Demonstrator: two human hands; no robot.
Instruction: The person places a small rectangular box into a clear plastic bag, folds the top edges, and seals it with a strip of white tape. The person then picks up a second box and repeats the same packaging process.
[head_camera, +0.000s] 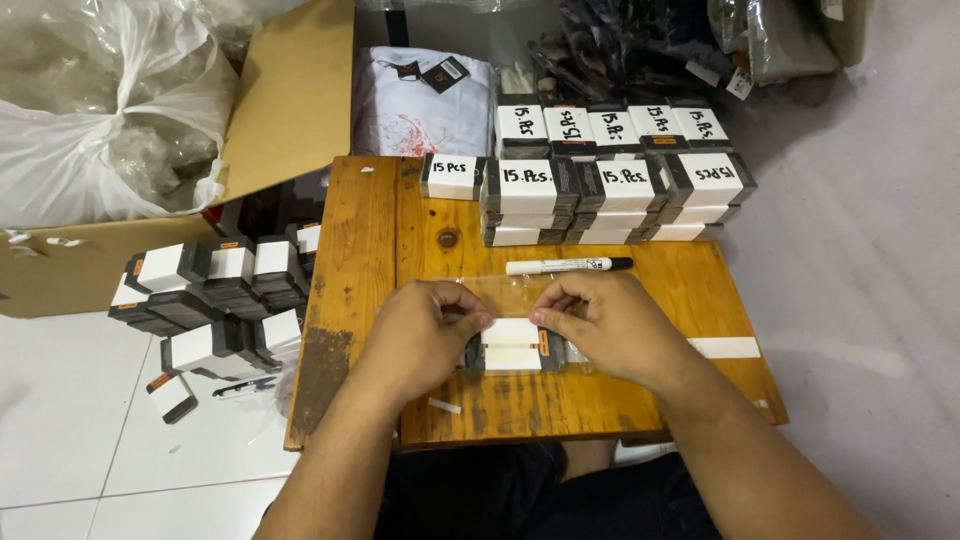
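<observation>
Hands meet near the front edge of a low wooden table (370, 300), seen from the head camera. The left hand (425, 335) and the right hand (600, 325) both have thumb and forefinger closed in a pinch on the top edge of a clear plastic sleeve (505, 295). The sleeve lies flat on the table between them. Under its lower part sits one small bundle of black-and-white tags (512, 348) with an orange mark at each side, just beneath the fingertips.

One white marker with a black cap (568, 265) lies crosswise just beyond the hands, about mid-table. One white paper strip (725, 347) lies toward the right edge, beside the right wrist, and one tiny white scrap (445, 405) rests near the front edge by the left forearm.

Along the back edge stand packed bundles with handwritten white labels (600, 170). Nine labelled tops can be counted, four in the nearer row and five in the farther row. More bundles lie stacked under the nearer ones; their number cannot be told.

Off the left edge, on the white tiled floor (60, 400), lies a loose heap of black-and-white tags (215, 295), too jumbled to count. Behind it is one open cardboard box (290, 95) holding a white plastic bag (100, 110). One folded white garment with a red print (420, 105) lies beyond the back edge.
</observation>
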